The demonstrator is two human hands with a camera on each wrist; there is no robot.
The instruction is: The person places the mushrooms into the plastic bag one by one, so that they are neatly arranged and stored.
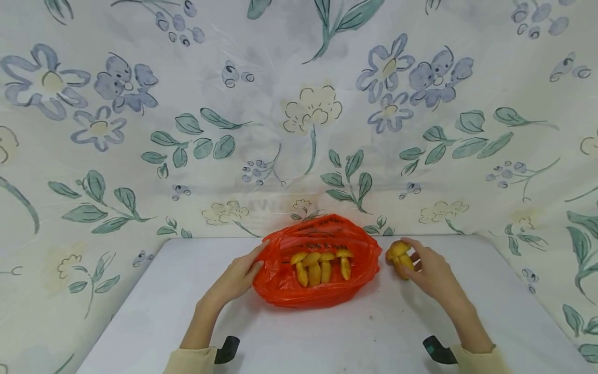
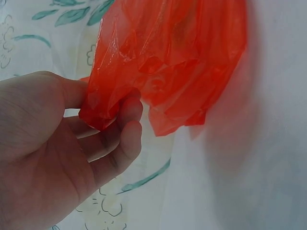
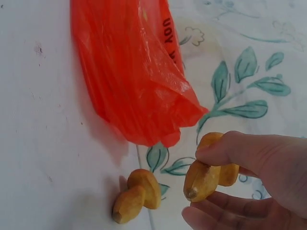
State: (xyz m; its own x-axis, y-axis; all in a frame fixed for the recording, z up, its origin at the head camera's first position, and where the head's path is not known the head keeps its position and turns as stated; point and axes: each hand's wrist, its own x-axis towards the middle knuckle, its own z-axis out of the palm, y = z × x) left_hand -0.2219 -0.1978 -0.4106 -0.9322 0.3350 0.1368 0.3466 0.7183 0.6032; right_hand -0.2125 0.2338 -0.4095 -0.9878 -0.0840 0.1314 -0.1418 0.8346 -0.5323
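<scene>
A red plastic bag (image 1: 322, 298) lies on its side on the white table, its mouth facing me. Several yellow-brown mushrooms (image 1: 314, 271) rest in a row inside it. My left hand (image 1: 238, 278) pinches the bag's left edge between thumb and fingers; in the left wrist view the red film (image 2: 103, 108) bunches there. To the right of the bag, my right hand (image 1: 432, 272) holds a mushroom (image 3: 201, 181) between thumb and fingers. A second mushroom (image 3: 136, 196) lies on the table beside that hand, close to the bag's right end.
Behind the table hangs a floral cloth (image 1: 313, 171), which comes down to its back edge and continues along both sides. Dark print shows on the bag's inner face. The white tabletop (image 1: 327, 340) stretches in front of the bag and carries a few small specks.
</scene>
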